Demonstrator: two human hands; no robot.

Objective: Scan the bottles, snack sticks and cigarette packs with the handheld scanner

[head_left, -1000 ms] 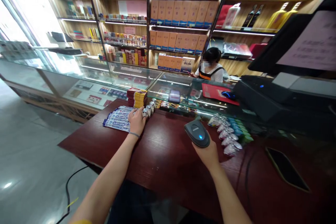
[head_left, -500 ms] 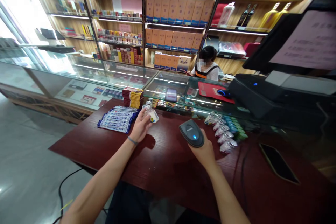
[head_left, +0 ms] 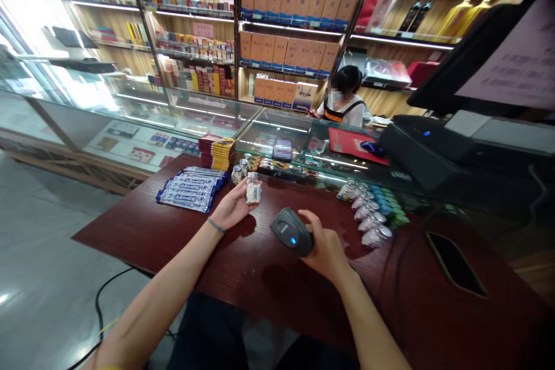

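Note:
Between the fingers of my left hand point(head_left: 231, 207) is a small clear bottle point(head_left: 254, 189) with a silvery cap, its barcode label facing me. My right hand point(head_left: 326, 245) grips a dark barcode scanner point(head_left: 291, 231) with a blue light, its head pointed toward the bottle. Just behind my left hand stand a few similar bottles point(head_left: 237, 174). To the left lie overlapping blue-and-white packets point(head_left: 191, 189), with a stack of red and yellow packs point(head_left: 217, 152) behind them. Right of the scanner, several capped bottles point(head_left: 367, 210) are lined up beside green and blue packs point(head_left: 392, 205).
A phone point(head_left: 456, 264) lies on the right of the dark red table point(head_left: 173, 240). A glass display counter point(head_left: 269, 127) borders the far edge. A black monitor and machine point(head_left: 427, 144) stand at the right. Behind the counter is a person point(head_left: 344, 104).
My left hand has turned the bottle so its barcode label shows. My right hand has brought the scanner left, closer to the bottle. The view has tilted slightly downward.

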